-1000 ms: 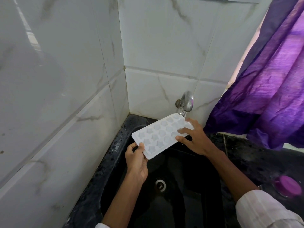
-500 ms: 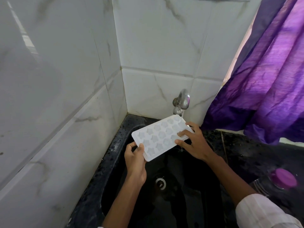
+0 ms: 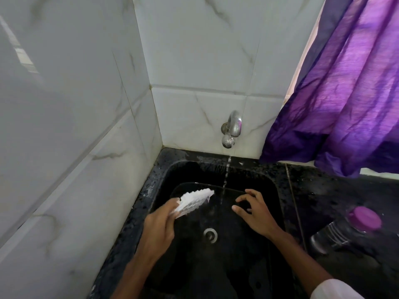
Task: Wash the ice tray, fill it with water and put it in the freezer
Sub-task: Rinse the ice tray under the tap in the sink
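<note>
Over the sink point(image 3: 274, 182), left grip point(image 3: 160, 225) grasps the ice tray point(image 3: 194, 200); right grip point(image 3: 254, 214) hangs released. Wet and one-handed, it may slip.

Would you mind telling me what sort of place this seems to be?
Likely a home kitchen: a black sink below a running wall tap, marbled tiles, and an ice tray held in the left hand.

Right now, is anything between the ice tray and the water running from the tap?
Nothing visible. The left hand grips the ice tray just left of the water stream, only open space between. The right hand is open on the stream's other side.
</note>
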{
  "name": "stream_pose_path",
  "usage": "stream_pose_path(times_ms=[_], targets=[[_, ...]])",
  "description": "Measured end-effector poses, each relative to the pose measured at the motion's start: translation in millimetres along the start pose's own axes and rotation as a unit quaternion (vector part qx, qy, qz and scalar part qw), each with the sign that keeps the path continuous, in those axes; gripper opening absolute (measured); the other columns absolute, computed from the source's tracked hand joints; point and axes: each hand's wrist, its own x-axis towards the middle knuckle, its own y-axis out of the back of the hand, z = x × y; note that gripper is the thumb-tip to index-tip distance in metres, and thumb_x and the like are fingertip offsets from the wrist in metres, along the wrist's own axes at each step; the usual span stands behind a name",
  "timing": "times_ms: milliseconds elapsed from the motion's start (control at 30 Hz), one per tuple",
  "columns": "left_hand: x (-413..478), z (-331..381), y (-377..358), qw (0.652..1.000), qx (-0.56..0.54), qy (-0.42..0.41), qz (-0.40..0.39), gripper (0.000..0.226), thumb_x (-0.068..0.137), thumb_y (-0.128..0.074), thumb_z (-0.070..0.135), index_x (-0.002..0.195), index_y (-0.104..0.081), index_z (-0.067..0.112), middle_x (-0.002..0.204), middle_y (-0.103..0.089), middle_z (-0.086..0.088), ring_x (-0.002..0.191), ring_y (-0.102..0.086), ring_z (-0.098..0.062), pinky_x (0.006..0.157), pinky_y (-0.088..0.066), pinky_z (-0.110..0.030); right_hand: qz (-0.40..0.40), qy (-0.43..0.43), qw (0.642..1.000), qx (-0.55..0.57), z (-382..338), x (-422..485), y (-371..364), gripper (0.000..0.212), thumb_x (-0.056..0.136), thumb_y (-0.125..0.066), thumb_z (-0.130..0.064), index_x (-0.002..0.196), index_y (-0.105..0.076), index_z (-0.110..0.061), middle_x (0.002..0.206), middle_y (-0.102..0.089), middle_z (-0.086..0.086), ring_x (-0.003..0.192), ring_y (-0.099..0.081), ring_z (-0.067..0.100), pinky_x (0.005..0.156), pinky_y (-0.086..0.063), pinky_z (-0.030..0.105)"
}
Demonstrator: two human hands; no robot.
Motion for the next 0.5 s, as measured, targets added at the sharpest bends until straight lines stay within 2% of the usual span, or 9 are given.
stream_pose_path(times_ms=[33,100,167,233,300,333,400,433,500], targets=[[-3.9,-4.4,-0.3,0.999,0.014,-0.036,-0.016,0.027,0.100,-0.050,0.026,0.119,-0.065,0.013,0.120,-0.070,0.006,0.102,-0.068,-0.006,0.091,-0.050,-0.013,-0.005,-0.003,1.000,-0.002,2.6,-2.6,-1.8,0.019,0.089,-0.070,-0.039,0.104,-0.062,-0.031,0.140,-0.030,-0.007,0.127,-0.038,0.004,0.093,-0.046,0.028],[-11.0,-14.2,-6.4,0.986,0.073,-0.128,-0.074,0.028,0.089,-0.064,0.008,0.116,-0.061,0.014,0.128,-0.066,-0.001,0.112,-0.066,-0.013,0.094,-0.054,-0.025,-0.008,-0.008,1.000,-0.007,6.9,-6.3,-4.4,0.018,0.090,-0.070,-0.038,0.104,-0.064,-0.029,0.140,-0.031,-0.006,0.121,-0.038,0.002,0.097,-0.048,0.033],[-18.7,-23.4,-15.1,0.959,0.141,-0.198,-0.146,0.049,0.070,-0.075,-0.011,0.108,-0.057,0.014,0.132,-0.061,-0.009,0.115,-0.066,-0.023,0.085,-0.060,-0.034,-0.009,-0.011,1.000,-0.012,11.3,-8.5,-6.2,0.017,0.090,-0.070,-0.039,0.104,-0.065,-0.030,0.140,-0.031,-0.006,0.121,-0.039,0.003,0.102,-0.048,0.038],[-24.7,-25.9,-22.6,0.952,0.161,-0.200,-0.168,0.053,0.064,-0.074,-0.016,0.105,-0.056,0.012,0.133,-0.059,-0.010,0.117,-0.064,-0.024,0.081,-0.061,-0.034,-0.013,-0.014,1.000,-0.015,13.5,-10.1,-6.9,0.018,0.090,-0.069,-0.040,0.105,-0.065,-0.030,0.140,-0.031,-0.006,0.124,-0.039,0.005,0.104,-0.046,0.040],[-27.6,-19.7,-29.0,0.974,0.107,-0.156,-0.127,0.044,0.073,-0.069,-0.012,0.109,-0.061,0.011,0.129,-0.062,-0.005,0.114,-0.066,-0.019,0.087,-0.058,-0.030,-0.015,-0.017,1.000,-0.016,13.4,-10.1,-6.5,0.022,0.090,-0.068,-0.040,0.109,-0.065,-0.029,0.141,-0.029,-0.006,0.125,-0.039,0.006,0.106,-0.045,0.039],[-24.4,-12.4,-31.3,0.989,0.057,-0.105,-0.092,0.036,0.082,-0.065,-0.005,0.114,-0.063,0.011,0.125,-0.065,0.000,0.111,-0.067,-0.012,0.090,-0.055,-0.023,-0.015,-0.018,1.000,-0.015,12.6,-9.3,-5.4,0.024,0.091,-0.068,-0.041,0.111,-0.064,-0.029,0.142,-0.029,-0.006,0.126,-0.040,0.007,0.106,-0.044,0.038],[-8.8,2.5,-36.7,0.999,-0.022,-0.015,-0.026,0.026,0.096,-0.058,0.004,0.119,-0.066,0.011,0.114,-0.069,0.006,0.099,-0.066,0.001,0.084,-0.048,-0.008,-0.014,-0.022,1.000,-0.012,9.4,-5.3,-1.5,0.030,0.091,-0.066,-0.043,0.117,-0.061,-0.030,0.144,-0.028,-0.007,0.130,-0.040,0.010,0.107,-0.044,0.039],[1.6,8.6,-39.6,0.999,-0.034,0.017,-0.008,0.023,0.097,-0.058,0.004,0.116,-0.066,0.012,0.110,-0.070,0.008,0.095,-0.065,0.003,0.080,-0.046,-0.005,-0.012,-0.022,1.000,-0.013,7.7,-2.3,1.1,0.033,0.091,-0.066,-0.044,0.120,-0.059,-0.030,0.144,-0.028,-0.007,0.133,-0.039,0.012,0.108,-0.043,0.039],[21.5,12.3,-50.5,0.995,-0.056,0.076,0.009,0.016,0.095,-0.060,0.001,0.098,-0.062,0.017,0.106,-0.071,0.008,0.093,-0.066,0.000,0.072,-0.048,-0.009,0.000,-0.025,1.000,-0.018,3.4,5.3,7.4,0.038,0.092,-0.065,-0.044,0.125,-0.056,-0.028,0.145,-0.029,-0.005,0.136,-0.037,0.014,0.110,-0.041,0.038]])
